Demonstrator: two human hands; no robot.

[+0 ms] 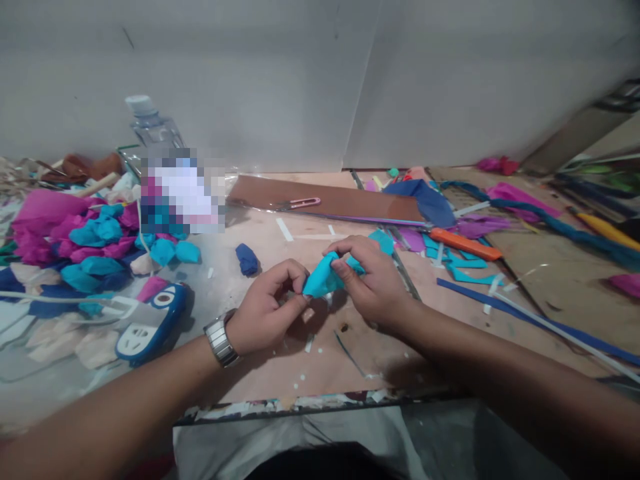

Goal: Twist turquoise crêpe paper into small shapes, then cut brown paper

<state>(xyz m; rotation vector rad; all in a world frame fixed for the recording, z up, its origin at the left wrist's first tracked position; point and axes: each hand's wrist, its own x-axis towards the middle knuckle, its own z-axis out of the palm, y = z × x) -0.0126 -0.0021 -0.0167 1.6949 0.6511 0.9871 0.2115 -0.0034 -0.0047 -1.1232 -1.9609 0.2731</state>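
Note:
Between my two hands, over the middle of the table, is a piece of turquoise crepe paper [320,279], folded to a petal-like shape. My left hand [270,303], with a metal watch [221,340] on its wrist, pinches the lower left tip. The thumb and fingers of my right hand [373,280] grip the upper right part, and more turquoise paper shows behind its fingers. A small dark blue crumpled paper piece [247,259] lies on the table just beyond my left hand.
Pink, turquoise and blue paper pieces [100,233] pile up at left, beside a blue-white power strip [153,323] and a bottle [155,123]. Thread snips [299,203] lie on brown sheets [340,200]. An orange cutter [465,244] and paper strips [530,317] lie at right.

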